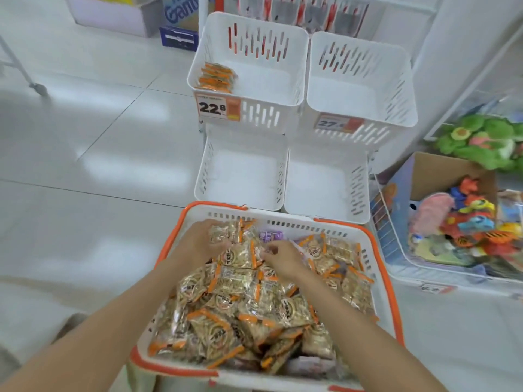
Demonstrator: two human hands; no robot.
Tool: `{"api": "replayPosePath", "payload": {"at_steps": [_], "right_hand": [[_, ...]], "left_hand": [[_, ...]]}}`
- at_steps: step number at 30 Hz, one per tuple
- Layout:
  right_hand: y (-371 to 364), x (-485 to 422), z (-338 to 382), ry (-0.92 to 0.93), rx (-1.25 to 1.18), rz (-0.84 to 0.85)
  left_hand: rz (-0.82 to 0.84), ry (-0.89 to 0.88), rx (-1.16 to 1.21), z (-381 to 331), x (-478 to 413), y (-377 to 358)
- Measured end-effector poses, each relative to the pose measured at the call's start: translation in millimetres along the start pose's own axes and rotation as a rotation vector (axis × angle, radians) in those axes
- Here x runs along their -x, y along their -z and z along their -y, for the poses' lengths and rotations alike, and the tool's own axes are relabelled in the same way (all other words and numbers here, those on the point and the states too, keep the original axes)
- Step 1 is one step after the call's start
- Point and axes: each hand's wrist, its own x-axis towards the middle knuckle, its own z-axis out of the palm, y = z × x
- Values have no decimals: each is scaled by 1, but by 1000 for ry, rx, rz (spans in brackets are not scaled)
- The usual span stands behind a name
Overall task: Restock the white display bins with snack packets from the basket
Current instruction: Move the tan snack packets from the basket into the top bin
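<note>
Both arms are being stretched forward into the near orange-rimmed basket (283,222), heaped with snack packets (249,306). A few orange packets (216,77) are lying in the far-left white display bin (263,80). Packets are being gripped in the left hand (198,241), its fingers curled round them; one is being pinched by the right hand (283,257). "22.8" is showing on the price tag (212,108).

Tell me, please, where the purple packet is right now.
In the head view, the purple packet lies in the basket by its far wall, just beyond the right hand, right of the left hand.
</note>
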Motion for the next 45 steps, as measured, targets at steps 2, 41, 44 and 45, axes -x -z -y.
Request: {"api": "replayPosePath", "payload": {"at_steps": [2,41,44,45], "right_hand": [[-1,-5,0,20,-14,-124],[58,27,61,268,-109,260],[61,31,56,228,-332,154],[60,31,53,205,-414,99]], "left_hand": [[-12,23,49,3,3,3],[410,103,-1,-54,4,14],[65,84,395,-51,2,9],[4,120,551,-51,2,7]]}}
